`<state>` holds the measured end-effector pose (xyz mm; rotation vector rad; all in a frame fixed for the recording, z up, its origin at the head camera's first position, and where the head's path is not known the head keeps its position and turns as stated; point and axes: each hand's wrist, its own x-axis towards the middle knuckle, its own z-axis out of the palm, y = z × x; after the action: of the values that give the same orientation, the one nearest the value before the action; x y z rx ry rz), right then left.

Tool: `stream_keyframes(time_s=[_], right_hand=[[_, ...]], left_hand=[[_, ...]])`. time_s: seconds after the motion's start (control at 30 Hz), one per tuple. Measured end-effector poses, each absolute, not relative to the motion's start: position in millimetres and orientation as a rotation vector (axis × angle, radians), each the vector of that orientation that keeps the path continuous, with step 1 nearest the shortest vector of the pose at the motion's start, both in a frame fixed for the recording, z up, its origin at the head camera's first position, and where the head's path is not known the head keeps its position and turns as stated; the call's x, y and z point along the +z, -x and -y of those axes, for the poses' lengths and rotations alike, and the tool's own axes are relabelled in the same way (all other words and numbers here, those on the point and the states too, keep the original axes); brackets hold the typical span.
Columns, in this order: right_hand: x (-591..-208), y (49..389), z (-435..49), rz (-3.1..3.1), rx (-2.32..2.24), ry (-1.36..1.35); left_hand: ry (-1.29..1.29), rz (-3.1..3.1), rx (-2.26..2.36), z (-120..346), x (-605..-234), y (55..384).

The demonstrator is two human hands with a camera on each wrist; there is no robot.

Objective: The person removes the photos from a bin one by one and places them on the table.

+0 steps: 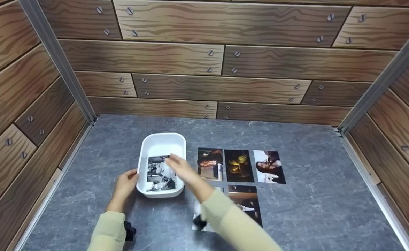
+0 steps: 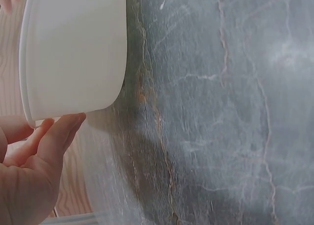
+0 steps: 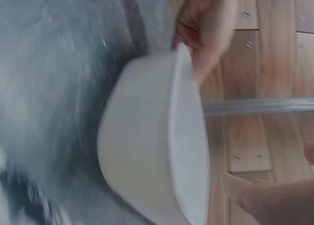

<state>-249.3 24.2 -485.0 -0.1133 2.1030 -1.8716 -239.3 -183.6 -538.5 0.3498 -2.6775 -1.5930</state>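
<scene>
A white plastic tub with rounded corners stands on the grey table, left of several photo prints. Inside it lies a black-and-white photo, partly behind the right hand. My left hand holds the tub's left rim; in the left wrist view, the thumb and fingers of that hand meet at the rim. Above the tub's right side is my right hand, fingers extended and nothing seen in it. The right wrist view, somewhat blurred, shows this hand apart from the tub wall.
Right of the tub, three colour prints lie in a row: one with a reddish figure, a dark one, a portrait. Below are another print and a pale one, both partly hidden by the right arm. Wood-patterned walls enclose the table.
</scene>
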Motion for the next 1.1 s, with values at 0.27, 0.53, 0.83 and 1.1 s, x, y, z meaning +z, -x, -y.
stream_keyframes(time_s=[0.27, 0.53, 0.83, 1.1], right_hand=[[-517, 258, 22, -2.146, -1.817, -0.046], [-534, 261, 34, -2.224, -1.726, -0.198], [-535, 264, 30, -2.34, -1.685, -0.282], [-532, 264, 30, -2.407, -1.568, -0.284]], left_hand=[[-0.352, 2.665, -1.614, 185, -540, 240], [-0.372, 2.688, -1.617, 183, -540, 240], [-0.381, 2.667, -1.653, 183, -539, 237], [-0.352, 2.69, -1.588, 185, -540, 240]])
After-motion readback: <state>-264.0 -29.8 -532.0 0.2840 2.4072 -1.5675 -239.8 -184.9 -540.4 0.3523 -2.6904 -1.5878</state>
